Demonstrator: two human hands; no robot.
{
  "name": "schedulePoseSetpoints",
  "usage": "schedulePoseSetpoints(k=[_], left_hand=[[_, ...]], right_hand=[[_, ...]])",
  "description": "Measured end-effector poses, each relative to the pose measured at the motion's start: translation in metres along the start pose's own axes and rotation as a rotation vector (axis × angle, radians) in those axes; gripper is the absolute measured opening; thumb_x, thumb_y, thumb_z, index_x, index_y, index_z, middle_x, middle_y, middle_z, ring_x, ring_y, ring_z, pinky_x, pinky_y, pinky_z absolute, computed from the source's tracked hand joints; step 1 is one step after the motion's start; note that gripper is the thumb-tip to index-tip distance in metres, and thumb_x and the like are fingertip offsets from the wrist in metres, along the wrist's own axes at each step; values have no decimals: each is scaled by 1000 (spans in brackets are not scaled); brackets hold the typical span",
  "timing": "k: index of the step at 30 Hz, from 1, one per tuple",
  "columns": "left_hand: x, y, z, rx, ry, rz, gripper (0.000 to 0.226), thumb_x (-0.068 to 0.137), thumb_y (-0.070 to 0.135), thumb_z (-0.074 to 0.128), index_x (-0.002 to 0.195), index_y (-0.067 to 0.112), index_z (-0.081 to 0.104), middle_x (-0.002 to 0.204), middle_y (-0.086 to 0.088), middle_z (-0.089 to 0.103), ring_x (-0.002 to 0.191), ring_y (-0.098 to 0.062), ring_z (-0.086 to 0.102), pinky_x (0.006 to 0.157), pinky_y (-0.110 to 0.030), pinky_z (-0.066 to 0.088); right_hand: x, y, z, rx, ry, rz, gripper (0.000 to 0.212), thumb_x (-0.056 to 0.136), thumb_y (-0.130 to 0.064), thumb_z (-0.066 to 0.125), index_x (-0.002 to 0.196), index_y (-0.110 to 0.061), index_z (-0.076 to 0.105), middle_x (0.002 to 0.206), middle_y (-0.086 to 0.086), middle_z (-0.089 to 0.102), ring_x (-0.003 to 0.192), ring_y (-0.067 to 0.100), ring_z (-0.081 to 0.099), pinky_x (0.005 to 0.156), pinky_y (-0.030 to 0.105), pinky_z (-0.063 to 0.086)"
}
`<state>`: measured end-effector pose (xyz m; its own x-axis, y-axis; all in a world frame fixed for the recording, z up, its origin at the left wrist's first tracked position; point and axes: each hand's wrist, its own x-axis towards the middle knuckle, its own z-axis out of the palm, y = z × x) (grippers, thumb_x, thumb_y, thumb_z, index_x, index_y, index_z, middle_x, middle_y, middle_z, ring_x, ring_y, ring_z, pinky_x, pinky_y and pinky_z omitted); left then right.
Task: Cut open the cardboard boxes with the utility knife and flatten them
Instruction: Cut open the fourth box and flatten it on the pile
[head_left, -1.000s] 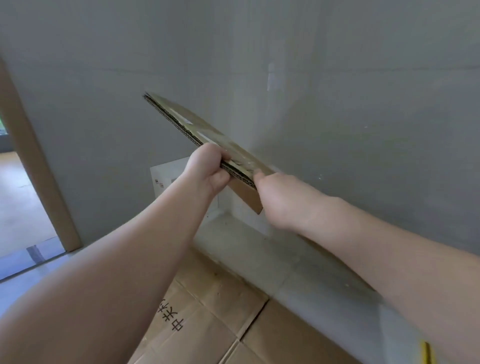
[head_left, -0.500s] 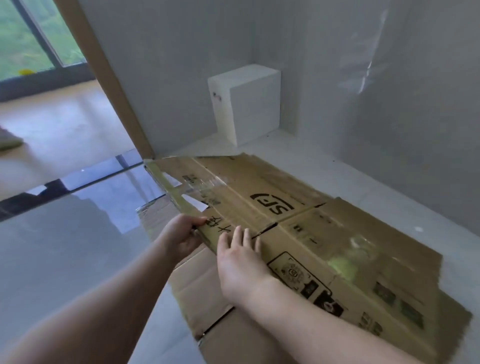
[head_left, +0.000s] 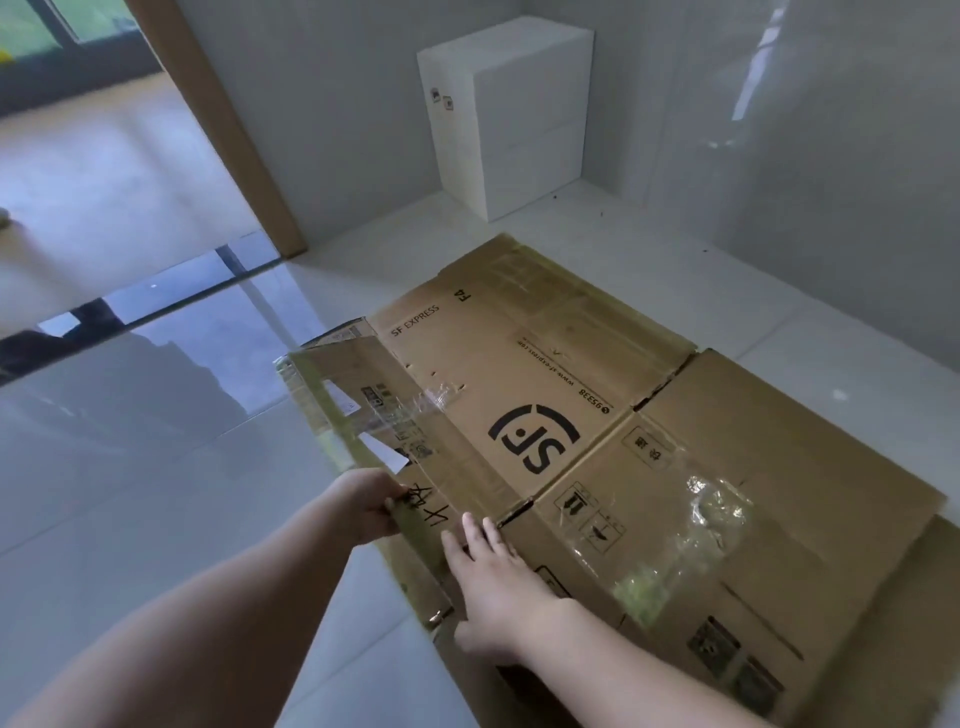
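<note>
A flattened brown cardboard box (head_left: 597, 415) printed with an SF Express logo lies on the white floor, on top of other flattened cardboard (head_left: 893, 613). Its left flap (head_left: 363, 410), with clear tape across it, stands tilted up. My left hand (head_left: 371, 506) grips the near edge of that flap. My right hand (head_left: 491, 582) lies flat on the cardboard with fingers straight, just right of the flap's fold. Crumpled clear tape (head_left: 691, 535) sticks to the right panel. No utility knife is in view.
A white box (head_left: 514, 109) stands in the far corner against grey walls. A brown door frame (head_left: 228, 130) rises at the left, with a glossy floor (head_left: 130, 415) and a doorway beyond.
The flattened box, held up in the air in both hands a second ago, now lies on the floor pile. My right hand has let go and rests flat; the left still grips the flap.
</note>
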<state>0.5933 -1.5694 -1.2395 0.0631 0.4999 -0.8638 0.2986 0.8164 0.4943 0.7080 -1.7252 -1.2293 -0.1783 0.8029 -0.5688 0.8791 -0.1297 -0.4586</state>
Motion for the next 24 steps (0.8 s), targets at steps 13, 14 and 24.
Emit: schedulePoseSetpoints(k=[13, 14, 24], left_hand=[[37, 0, 14, 1190, 431, 529, 94, 93, 44, 53, 151, 7, -12, 159, -11, -12, 147, -28, -6, 120, -41, 5], [37, 4, 24, 1317, 362, 643, 87, 97, 47, 41, 150, 9, -15, 158, -8, -17, 146, -24, -14, 120, -40, -2], [113, 28, 77, 1597, 222, 969, 79, 92, 66, 9, 152, 19, -11, 159, 0, -18, 145, -14, -19, 118, -34, -10]], right_hand=[[30, 65, 23, -267, 184, 136, 83, 87, -68, 5, 146, -17, -26, 147, 14, -40, 136, 30, -36, 109, 40, -22], [33, 77, 17, -259, 225, 183, 85, 83, -69, -2, 144, -16, -28, 146, 14, -41, 136, 29, -36, 110, 41, -22], [44, 120, 30, -272, 353, 147, 71, 94, -63, 14, 151, -24, 0, 159, 8, -11, 147, 27, -11, 115, 48, -2]])
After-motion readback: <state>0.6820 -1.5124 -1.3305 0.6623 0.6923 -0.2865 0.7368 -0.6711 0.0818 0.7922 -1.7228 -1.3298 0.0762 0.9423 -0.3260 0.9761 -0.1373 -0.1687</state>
